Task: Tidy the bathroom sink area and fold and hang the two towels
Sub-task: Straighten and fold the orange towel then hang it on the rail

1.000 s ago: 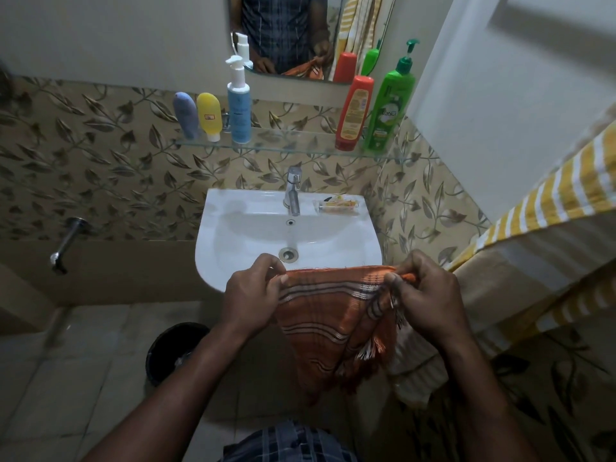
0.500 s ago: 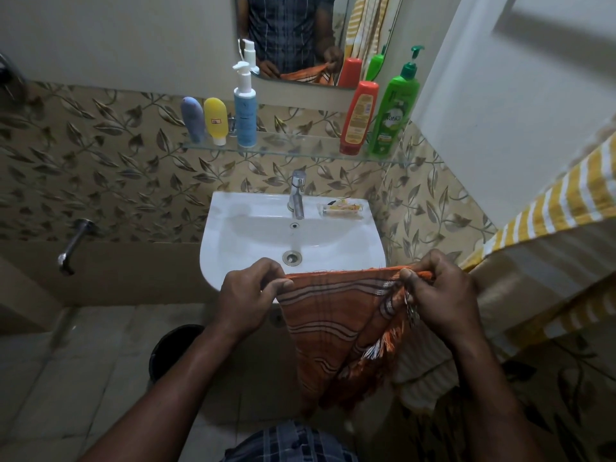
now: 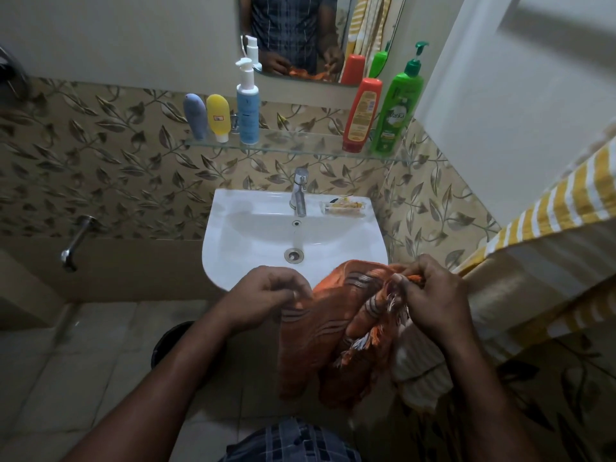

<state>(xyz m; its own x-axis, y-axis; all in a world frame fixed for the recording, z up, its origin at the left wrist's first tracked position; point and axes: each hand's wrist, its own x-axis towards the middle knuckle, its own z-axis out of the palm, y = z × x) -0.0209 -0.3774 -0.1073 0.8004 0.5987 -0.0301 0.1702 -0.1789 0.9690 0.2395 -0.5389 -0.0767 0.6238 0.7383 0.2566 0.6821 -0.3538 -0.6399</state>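
Your left grip is curled, thumb and fingers pinching the top edge of the orange towel just in front of the sink's front rim. Your right grip is closed round the same towel's bunched, fringed corner, at the sink's front right corner. Between your two grips the cloth sags and hangs in loose folds below the sink's rim, with fringe dangling under your right grip.

You have the yellow-striped towel draped to the right of the sink, apart from the basin. A pale striped fold hangs just behind the orange cloth.

On the sink's back rim stand the tap and, to its right, a clear soap dish. Above the sink a glass shelf carries a grey-blue tube, a yellow tube, a blue pump bottle, a red bottle and a green pump bottle. Below the sink, to its left, a dark bucket sits on the floor.
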